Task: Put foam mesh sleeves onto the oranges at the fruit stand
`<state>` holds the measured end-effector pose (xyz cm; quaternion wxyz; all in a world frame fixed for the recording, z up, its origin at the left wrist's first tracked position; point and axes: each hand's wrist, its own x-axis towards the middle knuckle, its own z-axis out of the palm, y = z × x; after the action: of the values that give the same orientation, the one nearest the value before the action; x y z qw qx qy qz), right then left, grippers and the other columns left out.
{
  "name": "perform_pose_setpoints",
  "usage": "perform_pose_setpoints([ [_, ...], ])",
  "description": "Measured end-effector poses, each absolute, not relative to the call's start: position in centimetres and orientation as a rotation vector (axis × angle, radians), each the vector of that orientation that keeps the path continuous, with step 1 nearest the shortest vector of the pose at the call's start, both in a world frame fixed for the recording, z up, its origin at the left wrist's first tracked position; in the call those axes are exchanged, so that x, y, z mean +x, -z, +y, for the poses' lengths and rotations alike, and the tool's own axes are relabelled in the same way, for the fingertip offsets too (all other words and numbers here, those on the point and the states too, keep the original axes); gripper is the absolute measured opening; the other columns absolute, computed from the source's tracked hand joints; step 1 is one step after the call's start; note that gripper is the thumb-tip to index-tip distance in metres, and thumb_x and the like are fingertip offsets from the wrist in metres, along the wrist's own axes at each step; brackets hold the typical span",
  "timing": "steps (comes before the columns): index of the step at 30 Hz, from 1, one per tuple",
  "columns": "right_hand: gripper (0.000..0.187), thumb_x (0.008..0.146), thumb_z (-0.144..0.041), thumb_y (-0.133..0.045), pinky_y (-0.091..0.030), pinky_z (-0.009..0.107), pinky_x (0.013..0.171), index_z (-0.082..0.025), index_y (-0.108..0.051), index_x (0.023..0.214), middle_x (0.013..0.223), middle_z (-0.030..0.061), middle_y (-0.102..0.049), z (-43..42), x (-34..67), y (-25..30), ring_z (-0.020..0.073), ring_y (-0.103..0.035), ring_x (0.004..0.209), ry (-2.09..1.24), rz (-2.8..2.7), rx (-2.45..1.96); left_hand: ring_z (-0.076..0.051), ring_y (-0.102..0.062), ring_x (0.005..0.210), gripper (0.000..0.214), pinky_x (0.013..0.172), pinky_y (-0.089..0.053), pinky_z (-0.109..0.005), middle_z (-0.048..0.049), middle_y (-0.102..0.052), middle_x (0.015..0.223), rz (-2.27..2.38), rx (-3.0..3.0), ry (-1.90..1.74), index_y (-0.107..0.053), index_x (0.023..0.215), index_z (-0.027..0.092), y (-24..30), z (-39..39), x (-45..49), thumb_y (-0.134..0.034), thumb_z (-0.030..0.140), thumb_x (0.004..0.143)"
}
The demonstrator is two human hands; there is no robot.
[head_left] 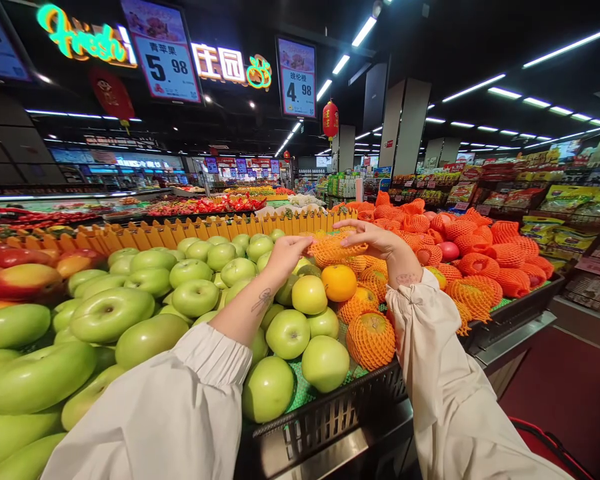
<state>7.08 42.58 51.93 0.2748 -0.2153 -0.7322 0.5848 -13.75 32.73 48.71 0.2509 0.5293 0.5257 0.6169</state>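
Both hands are at an orange foam fruit net [333, 250], held above the fruit near the middle of the display. My left hand [289, 255] pinches the net's left end between thumb and fingertips. Curled over its right end is my right hand [377, 241], thumb and fingers on the mesh. Whether a fruit sits inside the net I cannot tell. Just below lies a bare orange [339, 283], beside a yellow-green apple [309, 295]. An orange in a foam net [371, 340] rests at the front, right of several green apples [325, 363].
A black plastic crate [330, 417] edges the display in front. Red-netted fruit [480, 257] is heaped to the right, and red-yellow mangoes [25, 280] lie far left. Behind runs a low yellow picket fence [145, 233]. Price signs [297, 78] hang overhead.
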Motion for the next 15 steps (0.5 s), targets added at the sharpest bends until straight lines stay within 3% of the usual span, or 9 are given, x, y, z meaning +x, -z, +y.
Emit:
perform_pose_setpoints([
  [4,0.049,0.066,-0.033,-0.09,-0.05,0.023,0.061,-0.027,-0.07,0.11,0.114,0.0029,-0.066,42.3,7.4,-52.2,0.0161,-0.061,0.091,-1.504,-2.259,-0.633,-0.013,-0.049,0.051,0.033,0.058,-0.038,-0.028,-0.0053,-0.062,0.052,1.573,1.512,-1.512,-0.066,0.05,0.016,-48.8,32.3,-13.5,-0.076,0.036,0.073],
  [9,0.033,0.073,-0.042,-0.084,-0.045,0.024,0.053,-0.023,-0.072,0.098,0.125,0.0088,-0.064,42.7,7.3,-51.9,0.0234,-0.059,0.098,-1.109,-2.454,-0.915,-0.01,-0.042,0.049,0.038,0.057,-0.033,-0.028,-0.0047,-0.061,0.05,1.676,1.702,-1.298,-0.063,0.043,0.016,-48.8,31.5,-13.0,-0.069,0.034,0.076],
  [15,0.042,0.066,-0.053,-0.09,-0.04,0.025,0.051,-0.023,-0.075,0.091,0.105,0.0079,-0.066,42.9,7.1,-51.9,0.0192,-0.053,0.082,-1.066,-2.473,-0.957,-0.011,-0.035,0.05,0.042,0.055,-0.026,-0.029,0.0012,-0.045,0.046,1.749,1.88,-1.205,-0.05,0.042,0.019,-48.1,31.9,-13.5,-0.068,0.036,0.075],
])
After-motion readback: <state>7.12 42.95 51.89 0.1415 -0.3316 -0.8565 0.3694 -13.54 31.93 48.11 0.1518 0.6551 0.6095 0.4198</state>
